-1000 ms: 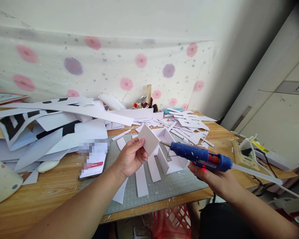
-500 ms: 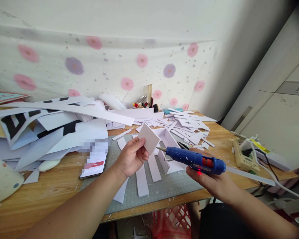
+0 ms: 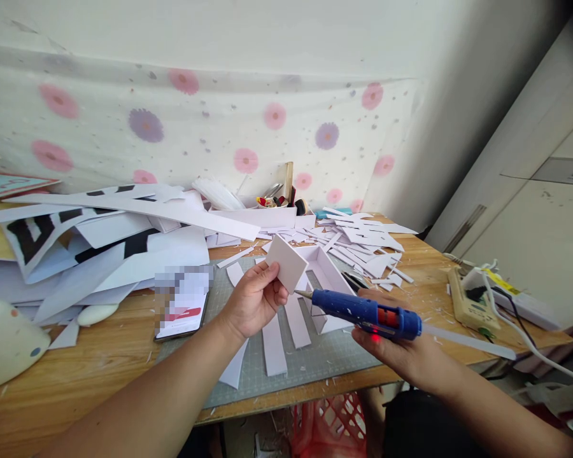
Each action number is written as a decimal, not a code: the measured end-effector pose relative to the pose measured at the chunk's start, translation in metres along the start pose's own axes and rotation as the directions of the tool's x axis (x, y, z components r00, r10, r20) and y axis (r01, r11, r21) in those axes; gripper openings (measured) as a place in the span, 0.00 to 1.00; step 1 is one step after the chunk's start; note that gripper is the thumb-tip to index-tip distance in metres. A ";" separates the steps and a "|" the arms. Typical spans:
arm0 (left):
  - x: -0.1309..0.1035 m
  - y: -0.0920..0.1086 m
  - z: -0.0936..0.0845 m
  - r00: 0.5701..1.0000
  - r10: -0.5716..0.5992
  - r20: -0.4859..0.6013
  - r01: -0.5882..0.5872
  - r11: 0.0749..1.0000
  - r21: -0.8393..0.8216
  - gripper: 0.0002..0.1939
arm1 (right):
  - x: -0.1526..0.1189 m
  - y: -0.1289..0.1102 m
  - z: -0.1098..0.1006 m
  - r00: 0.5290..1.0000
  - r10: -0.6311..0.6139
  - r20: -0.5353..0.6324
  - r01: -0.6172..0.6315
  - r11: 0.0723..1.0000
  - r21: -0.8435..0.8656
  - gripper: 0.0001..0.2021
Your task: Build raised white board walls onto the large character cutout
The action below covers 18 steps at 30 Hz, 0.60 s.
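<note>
A small white square board (image 3: 286, 262) is pinched in my left hand (image 3: 258, 298), its face tilted up. My right hand (image 3: 401, 353) grips a blue glue gun (image 3: 363, 312) with a lit red light and a clear glue stick out of its back. The gun's nozzle is at the board's lower edge; whether they touch is hard to tell. Behind the gun, an open white box frame (image 3: 332, 277) rests on the grey-green cutting mat (image 3: 315, 375). White strips (image 3: 274, 346) lie on the mat below my left hand.
A phone (image 3: 184, 304) lies left of the mat, beside a large stack of white sheets (image 3: 124, 254). White scraps (image 3: 363, 238) cover the back right. A power strip (image 3: 470, 302) with cables stands at the right edge, and a white tray (image 3: 258, 219) of tools at the back.
The glue gun in my right hand has moved left and slightly down, its nozzle now along the board's lower edge. My left hand has hardly moved; the view has shifted slightly.
</note>
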<state>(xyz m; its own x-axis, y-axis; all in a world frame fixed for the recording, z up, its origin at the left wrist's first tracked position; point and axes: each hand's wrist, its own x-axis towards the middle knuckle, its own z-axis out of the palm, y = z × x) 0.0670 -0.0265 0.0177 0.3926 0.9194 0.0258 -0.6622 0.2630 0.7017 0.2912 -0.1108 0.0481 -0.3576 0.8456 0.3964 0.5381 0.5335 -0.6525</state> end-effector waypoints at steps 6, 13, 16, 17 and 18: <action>-0.001 0.001 0.000 1.000 0.000 -0.006 0.000 1.000 0.004 0.05 | 0.001 -0.001 0.002 1.000 -0.019 0.004 0.019 1.000 -0.013 0.10; -0.001 0.001 0.000 1.000 -0.016 -0.003 0.016 1.000 0.008 0.07 | -0.003 0.004 -0.004 0.997 0.011 -0.078 -0.015 0.998 -0.055 0.11; 0.000 0.001 -0.002 1.000 -0.018 0.012 0.018 1.000 0.019 0.08 | -0.007 0.009 -0.008 0.987 0.063 -0.147 -0.070 0.997 -0.040 0.08; 0.000 0.000 -0.002 1.000 -0.019 0.021 0.019 1.000 0.024 0.08 | -0.008 0.011 -0.009 0.983 0.086 -0.165 -0.091 0.995 -0.027 0.07; 0.000 0.000 -0.003 0.999 -0.022 0.031 0.021 0.999 0.028 0.09 | -0.009 0.012 -0.009 0.978 0.107 -0.179 -0.111 0.994 -0.013 0.07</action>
<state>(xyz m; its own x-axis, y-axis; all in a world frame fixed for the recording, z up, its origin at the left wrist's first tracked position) 0.0654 -0.0260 0.0156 0.4271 0.9036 0.0324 -0.6351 0.2743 0.7221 0.3080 -0.1121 0.0429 -0.1552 0.8877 0.4335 0.5844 0.4363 -0.6842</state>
